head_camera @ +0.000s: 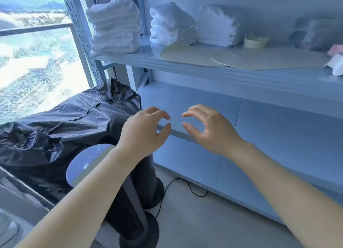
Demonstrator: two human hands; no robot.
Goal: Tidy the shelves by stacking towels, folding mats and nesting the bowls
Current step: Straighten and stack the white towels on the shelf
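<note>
Left hand (146, 131), right hand (209, 129) hover below the shelf (222, 75) | fingers (159, 111) loosely curled, gripping nothing lol | towel stacks (115, 25) on that shelf | mats (185, 54) lying flat on it too

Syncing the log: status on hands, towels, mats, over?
Left hand and right hand empty, fingers loosely curled, below upper shelf. Towels stacked on it; mats flat, unfolded. Path up looks clear.
</note>
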